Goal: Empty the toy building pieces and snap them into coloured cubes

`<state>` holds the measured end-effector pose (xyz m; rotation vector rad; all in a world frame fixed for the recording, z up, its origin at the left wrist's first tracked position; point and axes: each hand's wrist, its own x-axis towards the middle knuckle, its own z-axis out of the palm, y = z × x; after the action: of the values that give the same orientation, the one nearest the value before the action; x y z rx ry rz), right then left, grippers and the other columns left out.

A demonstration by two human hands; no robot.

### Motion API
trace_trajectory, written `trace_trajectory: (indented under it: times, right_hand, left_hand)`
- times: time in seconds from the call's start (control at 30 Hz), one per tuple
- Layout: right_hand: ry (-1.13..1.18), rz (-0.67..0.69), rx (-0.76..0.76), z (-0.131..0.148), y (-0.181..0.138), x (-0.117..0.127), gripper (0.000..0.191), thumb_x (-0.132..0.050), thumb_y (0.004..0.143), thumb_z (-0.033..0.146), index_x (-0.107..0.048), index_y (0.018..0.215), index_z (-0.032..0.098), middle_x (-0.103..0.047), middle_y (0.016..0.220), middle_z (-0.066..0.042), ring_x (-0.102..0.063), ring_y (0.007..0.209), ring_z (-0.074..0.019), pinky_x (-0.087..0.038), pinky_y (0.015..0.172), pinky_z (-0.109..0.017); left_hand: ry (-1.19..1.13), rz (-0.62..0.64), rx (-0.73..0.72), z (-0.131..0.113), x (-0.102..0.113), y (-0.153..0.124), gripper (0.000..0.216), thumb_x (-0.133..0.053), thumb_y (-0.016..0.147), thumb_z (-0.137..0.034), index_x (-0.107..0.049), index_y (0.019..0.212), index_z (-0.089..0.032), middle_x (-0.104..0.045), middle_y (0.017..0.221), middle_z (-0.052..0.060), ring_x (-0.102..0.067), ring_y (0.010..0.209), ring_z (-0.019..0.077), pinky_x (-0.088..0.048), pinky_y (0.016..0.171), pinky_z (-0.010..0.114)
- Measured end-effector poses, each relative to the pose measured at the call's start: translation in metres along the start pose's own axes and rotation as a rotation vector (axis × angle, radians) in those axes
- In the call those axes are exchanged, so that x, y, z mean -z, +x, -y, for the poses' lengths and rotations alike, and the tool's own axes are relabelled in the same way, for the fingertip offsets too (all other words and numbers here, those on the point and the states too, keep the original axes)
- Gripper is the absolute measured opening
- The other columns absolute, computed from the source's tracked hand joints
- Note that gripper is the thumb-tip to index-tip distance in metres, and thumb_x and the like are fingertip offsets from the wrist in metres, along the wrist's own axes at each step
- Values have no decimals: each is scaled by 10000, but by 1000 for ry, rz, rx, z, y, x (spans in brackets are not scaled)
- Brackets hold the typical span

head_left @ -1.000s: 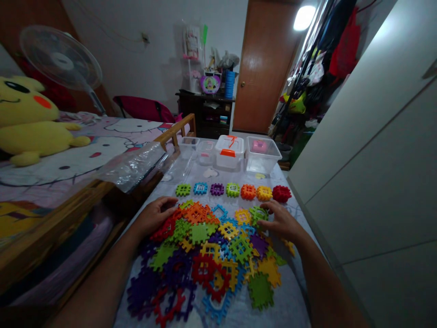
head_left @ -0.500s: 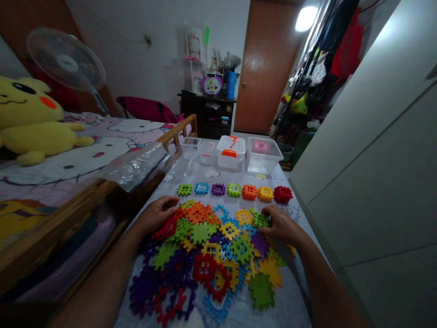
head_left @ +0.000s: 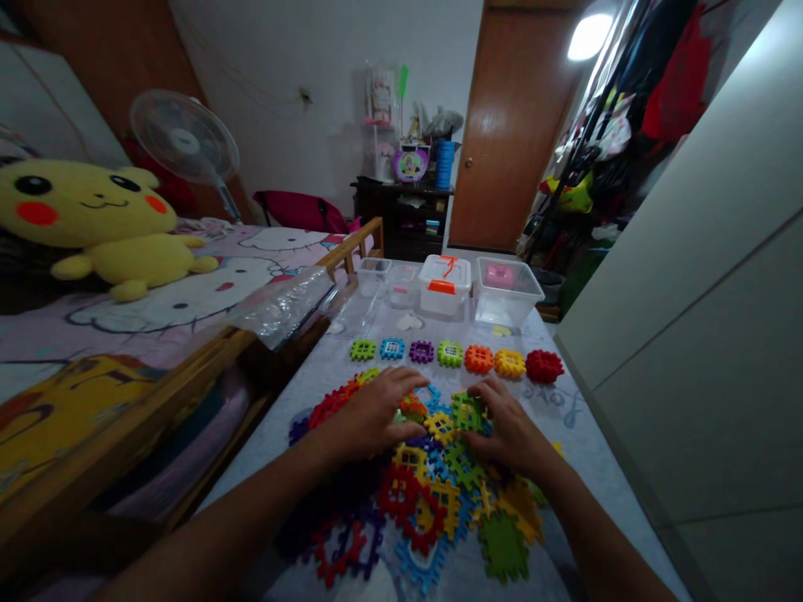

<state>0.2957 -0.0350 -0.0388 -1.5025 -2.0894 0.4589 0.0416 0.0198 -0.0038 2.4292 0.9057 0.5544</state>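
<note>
We take the pile of toothed plastic tiles [head_left: 411, 458] as the centre of a clock, with twelve pointing away from us. It lies loosely heaped on the cloth-covered table [head_left: 590, 451], and both our forearms reach in around it.

Our right hand [head_left: 505, 428] is at two o'clock, its fingers narrowed onto the light green tile [head_left: 467, 410] at one o'clock: fingertips meet its upper right corner, the thumb its lower edge. Our left hand [head_left: 381, 410] is near half past ten, its fingers and thumb spread wide over the heap; an orange tile [head_left: 413, 406] shows in the gap between them, and we cannot tell whether the hand touches it.

At twelve within the pile we see a yellow window tile [head_left: 439, 427], toward eight a red window tile [head_left: 396, 492], and between four and five a solid green tile [head_left: 503, 545] lying at the edge.

Beyond our hands, seven small blocks stand apart in a row, from a green block [head_left: 362, 350] near eleven to a red block [head_left: 544, 366] near two. Farther off, a lidded box [head_left: 445, 286] sits at twelve, just beside an open clear box [head_left: 509, 293] at one. A yellow plush toy [head_left: 135, 259] rests at ten, on the bed [head_left: 169, 305].
</note>
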Motion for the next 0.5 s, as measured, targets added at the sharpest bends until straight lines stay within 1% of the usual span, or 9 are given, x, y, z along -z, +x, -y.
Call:
trace_trajectory:
  times: [0.03, 0.1, 0.2, 0.3, 0.5]
  right_hand:
    - [10, 4, 14, 3, 0, -3, 378, -677, 687, 201, -527, 1034, 188, -521, 1025, -70, -541, 954, -224, -477, 848, -369]
    - [36, 8, 51, 8, 1, -7, 398, -681, 711, 223, -530, 1078, 188, -536, 1030, -75, -548, 962, -230, -482, 852, -376]
    - [83, 19, 108, 11, 1, -9, 473, -699, 744, 279, -526, 1178, 208, -553, 1072, -81, -551, 1002, -238, -483, 880, -386]
    - [106, 17, 129, 11, 1, -10, 521, -701, 767, 322, -513, 1243, 225, -566, 1102, -87, -557, 1022, -242, -486, 895, -400]
    - [87, -7, 150, 8, 1, -15, 483, -707, 764, 329, -544, 1206, 223, -573, 1124, -98, -568, 1030, -248, -489, 910, -418]
  left_hand:
    - [20, 31, -35, -7, -8, 4, 629, -751, 714, -352, -523, 1288, -230, -553, 1314, 104, -489, 1227, 265, -396, 1042, 423]
    - [56, 55, -86, -15, -22, 11, 687, -780, 687, -347, -499, 1300, -217, -552, 1297, 120, -494, 1204, 275, -407, 1022, 434]
    - [83, 80, -115, -18, -33, 20, 678, -787, 683, -330, -498, 1286, -224, -587, 1220, 102, -525, 1141, 271, -436, 973, 418]
    - [113, 84, -103, -16, -35, 24, 609, -779, 690, -315, -533, 1241, -227, -618, 1143, 89, -564, 1066, 260, -460, 916, 389]
    - [123, 103, -75, -10, -32, 19, 581, -774, 697, -340, -563, 1217, -192, -662, 1091, 103, -610, 1009, 268, -471, 881, 385]
